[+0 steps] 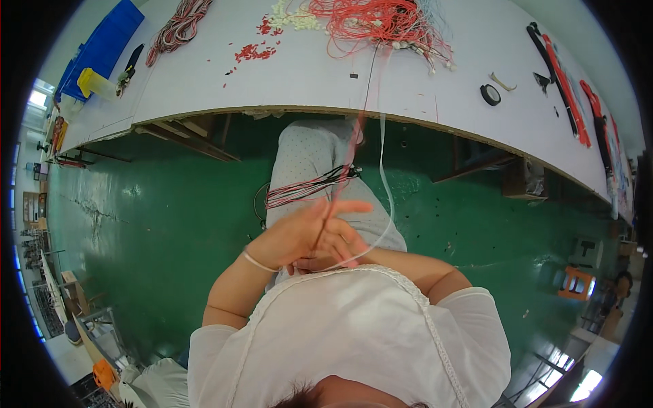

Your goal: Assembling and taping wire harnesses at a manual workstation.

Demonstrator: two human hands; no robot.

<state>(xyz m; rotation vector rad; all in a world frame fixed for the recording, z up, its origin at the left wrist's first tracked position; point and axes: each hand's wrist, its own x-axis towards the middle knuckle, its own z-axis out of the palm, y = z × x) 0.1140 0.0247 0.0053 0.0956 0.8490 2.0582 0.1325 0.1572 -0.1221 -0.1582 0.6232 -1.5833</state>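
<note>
In front of my waist, my left hand (pixel 330 231) has one finger stretched out and the others bent loosely around a red and black wire (pixel 353 146). The wire, blurred, runs up to the table. My right hand (pixel 315 262) lies under the left, close to my shirt, its fingers mostly hidden. A white wire (pixel 385 166) hangs from the table edge and curves down past both hands. Across my lap rests a bundle of red and black wires (pixel 306 188) with dark ends.
The white table (pixel 299 88) carries a red wire heap (pixel 381 20), small red pieces (pixel 255 52), pale connectors (pixel 296 15), a striped wire bundle (pixel 180 27), black tape (pixel 490 94) and red-black cable bundles (pixel 561 88). A blue bin (pixel 102 47) and yellow container (pixel 95 83) stand left.
</note>
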